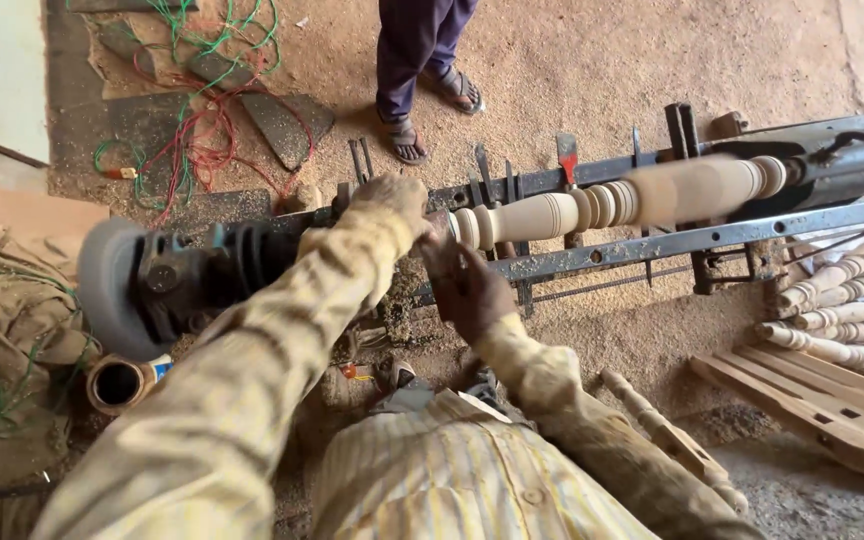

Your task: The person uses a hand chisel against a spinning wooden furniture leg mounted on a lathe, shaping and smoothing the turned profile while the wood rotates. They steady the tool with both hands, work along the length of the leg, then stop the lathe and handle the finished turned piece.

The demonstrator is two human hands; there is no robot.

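Observation:
A pale turned wooden spindle [612, 203] lies mounted along a dark metal lathe [652, 240], blurred as if spinning. My left hand [390, 197], dusted with sawdust, rests at the spindle's left end next to the lathe's head. My right hand [467, 285] is just below and in front of that same end, fingers curled near the wood; whether it holds a tool is hidden. Both sleeves are yellowish and dusty.
A dark motor pulley [112, 290] sits at the lathe's left. Another person's feet in sandals [422, 110] stand beyond the lathe. Finished turned spindles [842, 310] and wooden planks [802, 400] lie at right. Tangled red and green wires [202, 130] lie on sawdust.

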